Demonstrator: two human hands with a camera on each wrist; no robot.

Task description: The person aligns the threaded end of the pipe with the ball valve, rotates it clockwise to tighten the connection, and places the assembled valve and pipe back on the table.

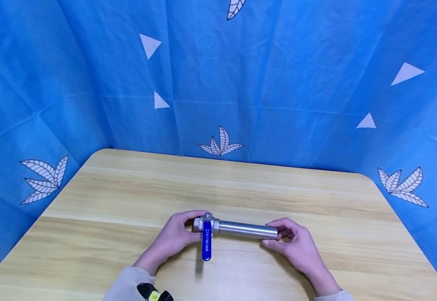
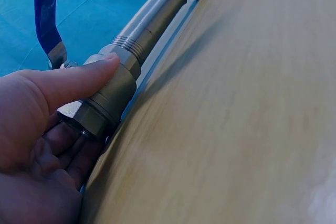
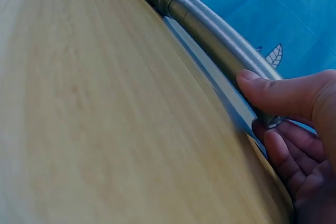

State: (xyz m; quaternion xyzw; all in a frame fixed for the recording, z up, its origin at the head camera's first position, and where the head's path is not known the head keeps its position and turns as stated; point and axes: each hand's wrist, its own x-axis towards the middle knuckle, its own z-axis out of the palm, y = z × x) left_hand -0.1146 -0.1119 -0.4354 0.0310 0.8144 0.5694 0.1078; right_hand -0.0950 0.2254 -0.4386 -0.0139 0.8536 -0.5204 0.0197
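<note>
A steel ball valve [image 1: 216, 226] with a blue lever handle [image 1: 206, 242] is joined to a straight metal pipe [image 1: 246, 229]. My left hand [image 1: 177, 235] grips the valve body, its thumb laid along the near side in the left wrist view. Screw threads [image 2: 129, 45] show where the pipe enters the valve. At the pipe's free end, my right hand [image 1: 297, 246] holds it between thumb and fingers; the open end [image 3: 275, 122] shows in the right wrist view. The assembly lies sideways, close over the table, with the lever pointing toward me.
A light wooden table [image 1: 135, 184] with rounded far corners spreads under both hands. Behind it and at both sides hangs a blue cloth [image 1: 218, 75] printed with white triangles and leaves. A dark band with a yellow patch [image 1: 154, 295] sits at the left sleeve.
</note>
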